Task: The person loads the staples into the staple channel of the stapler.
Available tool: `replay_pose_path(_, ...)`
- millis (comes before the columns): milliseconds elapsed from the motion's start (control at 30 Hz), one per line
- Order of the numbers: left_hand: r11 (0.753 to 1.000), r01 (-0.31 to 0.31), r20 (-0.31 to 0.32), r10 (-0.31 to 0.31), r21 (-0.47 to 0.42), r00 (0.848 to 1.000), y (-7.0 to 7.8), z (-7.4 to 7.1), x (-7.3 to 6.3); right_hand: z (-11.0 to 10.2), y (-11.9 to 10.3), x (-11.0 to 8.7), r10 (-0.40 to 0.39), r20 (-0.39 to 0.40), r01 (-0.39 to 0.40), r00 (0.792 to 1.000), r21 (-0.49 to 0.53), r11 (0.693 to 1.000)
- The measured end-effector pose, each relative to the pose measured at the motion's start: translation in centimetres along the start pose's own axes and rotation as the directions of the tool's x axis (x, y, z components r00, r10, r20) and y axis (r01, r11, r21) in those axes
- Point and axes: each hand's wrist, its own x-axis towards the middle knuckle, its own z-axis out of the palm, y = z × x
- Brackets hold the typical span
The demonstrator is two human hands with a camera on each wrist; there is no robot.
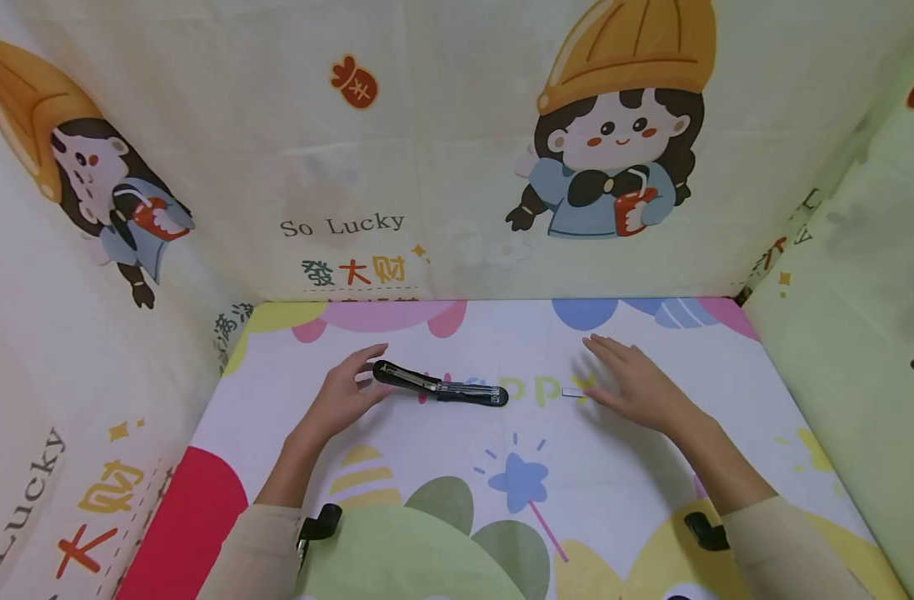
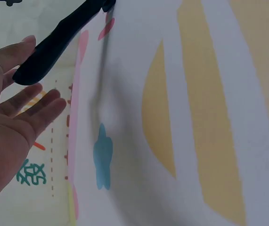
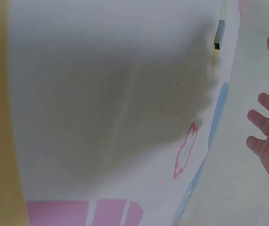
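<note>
The stapler (image 1: 439, 387) is seen lying opened flat on the mat (image 1: 614, 467) only from the head view. Its rear end is touched by the left hand (image 1: 349, 393), fingers relaxed. Right of the stapler, a staple strip (image 1: 572, 392) lies beside the right hand (image 1: 631, 379), held flat with fingers spread; the wrist view shows them apart.

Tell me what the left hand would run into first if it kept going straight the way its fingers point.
Probably the black stapler: the left hand lies open right at its near end, fingers aimed along the table toward it. The left wrist view shows the fingertips beside that end; whether they touch it already is unclear.
</note>
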Motion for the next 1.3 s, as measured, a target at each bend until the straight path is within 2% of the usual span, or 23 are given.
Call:
replay_pose_path(267, 0.991, -0.001, 0.002, 0.002, -0.137, 1.000, -0.5, 0.5, 0.5, 0.4, -0.3, 0.5, 0.057, 0.103, -0.067, 0.993, 0.103, 0.992)
replay_pose_path(433, 0.976, -0.011, 0.011, 0.014, -0.217, 1.000, -0.5, 0.8, 0.9, 1.3, -0.2, 0.7, 0.034, 0.091, -0.048, 0.995, 0.161, 0.986)
replay_pose_path(733, 0.940, 0.106, 0.049, -0.095, -0.324, 0.994, -0.6, 1.0, 0.9, 3.3, -0.2, 0.9, 0.015, 0.069, -0.028, 0.998, 0.199, 0.980)
replay_pose_path(1100, 0.930, 0.119, 0.036, -0.114, -0.349, 0.993, -0.7, 1.2, 0.8, 4.7, -0.4, 0.7, 0.127, 0.077, -0.141, 0.989, 0.227, 0.964)
replay_pose_path(1300, 0.931, 0.143, 0.036, -0.139, -0.337, 0.990, -0.8, 1.1, 0.7, 5.2, -0.3, 0.6, 0.112, 0.055, -0.122, 0.992, 0.238, 0.964)
